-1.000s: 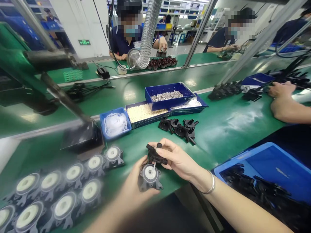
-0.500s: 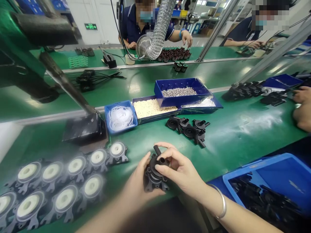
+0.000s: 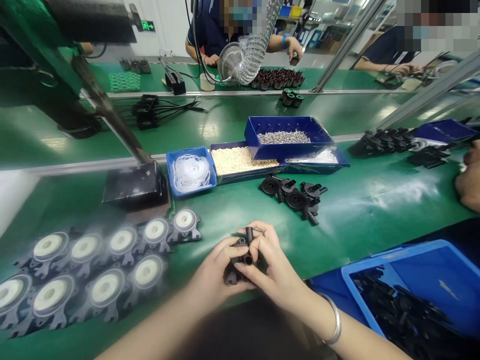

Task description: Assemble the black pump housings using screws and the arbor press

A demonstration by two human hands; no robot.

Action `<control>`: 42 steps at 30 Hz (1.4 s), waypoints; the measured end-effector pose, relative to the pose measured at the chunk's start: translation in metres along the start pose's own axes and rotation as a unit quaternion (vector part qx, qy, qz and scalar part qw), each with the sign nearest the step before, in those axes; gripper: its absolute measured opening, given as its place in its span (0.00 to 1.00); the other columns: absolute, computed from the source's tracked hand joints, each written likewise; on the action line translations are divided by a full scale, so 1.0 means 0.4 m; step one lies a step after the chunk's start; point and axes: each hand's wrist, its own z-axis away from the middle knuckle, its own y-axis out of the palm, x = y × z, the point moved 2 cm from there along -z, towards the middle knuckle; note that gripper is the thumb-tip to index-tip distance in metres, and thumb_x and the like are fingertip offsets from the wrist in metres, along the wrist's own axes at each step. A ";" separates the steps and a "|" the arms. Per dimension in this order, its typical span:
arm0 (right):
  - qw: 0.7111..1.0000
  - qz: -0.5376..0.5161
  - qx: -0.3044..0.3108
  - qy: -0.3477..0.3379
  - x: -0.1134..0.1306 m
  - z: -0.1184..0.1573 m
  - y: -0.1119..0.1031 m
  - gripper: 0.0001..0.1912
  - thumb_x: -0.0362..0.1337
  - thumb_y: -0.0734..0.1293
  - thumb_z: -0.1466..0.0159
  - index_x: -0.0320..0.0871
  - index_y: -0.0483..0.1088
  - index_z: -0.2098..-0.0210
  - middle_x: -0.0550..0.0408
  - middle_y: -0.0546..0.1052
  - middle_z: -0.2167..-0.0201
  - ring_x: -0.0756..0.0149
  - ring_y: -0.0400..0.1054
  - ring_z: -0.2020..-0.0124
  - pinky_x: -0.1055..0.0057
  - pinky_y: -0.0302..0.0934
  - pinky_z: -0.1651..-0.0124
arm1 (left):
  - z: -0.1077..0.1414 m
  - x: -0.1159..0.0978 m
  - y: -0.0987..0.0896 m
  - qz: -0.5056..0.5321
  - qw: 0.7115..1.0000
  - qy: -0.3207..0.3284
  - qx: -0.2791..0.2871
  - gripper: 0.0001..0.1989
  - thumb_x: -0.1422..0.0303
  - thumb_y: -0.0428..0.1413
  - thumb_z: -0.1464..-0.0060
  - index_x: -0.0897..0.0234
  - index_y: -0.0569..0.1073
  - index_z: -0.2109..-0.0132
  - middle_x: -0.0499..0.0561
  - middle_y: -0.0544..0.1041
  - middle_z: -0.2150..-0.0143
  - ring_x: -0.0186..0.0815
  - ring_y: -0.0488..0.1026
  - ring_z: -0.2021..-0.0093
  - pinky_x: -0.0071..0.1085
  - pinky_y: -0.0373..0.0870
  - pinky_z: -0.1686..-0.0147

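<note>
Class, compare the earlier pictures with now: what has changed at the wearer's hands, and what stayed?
The right hand brought the black cover down onto the base held in the left hand, hiding its white disc; both hands now touch the cover. The blue bins and loose black covers stayed put.

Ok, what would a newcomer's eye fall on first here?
Probably the two rows of pale-centred housings, at lower left on the green bench. Next, the left hand and right hand, both gripping a black part at lower centre. Then perhaps the ribbed silver duct at top centre.
</note>
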 end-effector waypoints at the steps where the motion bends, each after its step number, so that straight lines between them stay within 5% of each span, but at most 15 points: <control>1: 1.000 -0.002 0.001 -0.004 0.000 0.000 0.000 0.13 0.38 0.67 0.33 0.46 0.57 0.67 0.48 0.56 0.46 0.56 0.58 0.40 0.59 0.60 0.41 | -0.001 0.001 0.000 0.000 1.000 -0.001 0.005 0.30 0.69 0.68 0.52 0.57 0.65 0.44 0.60 0.70 0.42 0.46 0.70 0.40 0.43 0.71 0.45; 12: 0.999 0.009 -0.028 -0.028 -0.029 0.000 0.013 0.14 0.43 0.65 0.32 0.45 0.57 0.67 0.46 0.57 0.45 0.58 0.60 0.42 0.61 0.59 0.41 | -0.008 0.008 0.004 0.002 1.000 -0.022 0.022 0.27 0.67 0.67 0.53 0.60 0.66 0.47 0.60 0.71 0.42 0.46 0.68 0.39 0.47 0.67 0.42; 18: 0.996 0.014 0.048 -0.080 0.031 -0.042 -0.062 0.14 0.49 0.63 0.32 0.45 0.64 0.63 0.45 0.61 0.44 0.53 0.56 0.39 0.56 0.56 0.39 | 0.019 -0.101 -0.042 0.002 0.998 -0.044 -0.041 0.30 0.65 0.72 0.62 0.60 0.71 0.50 0.55 0.77 0.51 0.45 0.76 0.49 0.39 0.73 0.49; 23: 0.984 0.029 -0.040 -0.171 0.185 -0.189 -0.142 0.12 0.47 0.64 0.32 0.45 0.64 0.64 0.45 0.66 0.47 0.53 0.61 0.43 0.58 0.60 0.42 | 0.034 -0.198 -0.247 -0.069 0.983 -0.056 -0.160 0.30 0.63 0.71 0.60 0.59 0.69 0.49 0.55 0.76 0.48 0.47 0.74 0.46 0.39 0.71 0.45; 28: 0.945 -0.006 -0.058 -0.323 0.412 -0.420 -0.140 0.23 0.49 0.67 0.33 0.45 0.61 0.45 0.43 0.66 0.44 0.53 0.63 0.42 0.54 0.61 0.40 | -0.047 -0.125 -0.466 -0.111 0.956 -0.117 -0.243 0.27 0.63 0.68 0.57 0.59 0.65 0.52 0.49 0.75 0.54 0.39 0.75 0.54 0.34 0.71 0.52; 31: 0.912 0.000 -0.029 -0.409 0.577 -0.558 -0.124 0.36 0.52 0.66 0.34 0.44 0.50 0.35 0.40 0.56 0.35 0.52 0.58 0.37 0.53 0.56 0.35 | -0.090 -0.059 -0.518 -0.075 0.962 -0.112 -0.237 0.28 0.63 0.68 0.57 0.59 0.63 0.53 0.47 0.76 0.57 0.37 0.75 0.56 0.31 0.70 0.53; 34: 0.878 -0.013 -0.017 -0.478 0.730 -0.626 -0.118 0.37 0.54 0.66 0.34 0.46 0.48 0.33 0.45 0.61 0.38 0.57 0.60 0.39 0.62 0.61 0.39 | -0.109 -0.025 -0.531 -0.073 0.964 -0.106 -0.231 0.29 0.62 0.68 0.57 0.58 0.63 0.51 0.47 0.76 0.57 0.37 0.74 0.55 0.31 0.70 0.53; 38: 0.846 -0.081 -0.029 -0.527 0.810 -0.537 -0.126 0.22 0.49 0.65 0.32 0.49 0.60 0.42 0.55 0.71 0.55 0.69 0.71 0.63 0.74 0.70 0.59 | -0.127 -0.011 -0.546 -0.076 0.966 -0.110 -0.220 0.31 0.61 0.69 0.58 0.59 0.63 0.50 0.50 0.77 0.56 0.40 0.75 0.55 0.34 0.71 0.52; 40: 0.834 -0.097 -0.017 -0.543 0.781 -0.442 -0.124 0.12 0.48 0.62 0.29 0.49 0.67 0.53 0.57 0.70 0.64 0.69 0.70 0.71 0.70 0.70 0.65 | -0.138 -0.006 -0.555 -0.072 0.968 -0.110 -0.215 0.31 0.61 0.69 0.59 0.60 0.64 0.50 0.51 0.77 0.55 0.41 0.76 0.54 0.36 0.71 0.52; 42: 0.842 -0.063 0.003 -0.535 0.717 -0.356 -0.108 0.13 0.46 0.59 0.28 0.47 0.70 0.61 0.55 0.70 0.70 0.65 0.69 0.71 0.63 0.70 0.61 | -0.146 0.000 -0.561 -0.065 0.970 -0.105 -0.212 0.31 0.61 0.69 0.59 0.60 0.64 0.50 0.53 0.77 0.53 0.43 0.76 0.53 0.37 0.71 0.50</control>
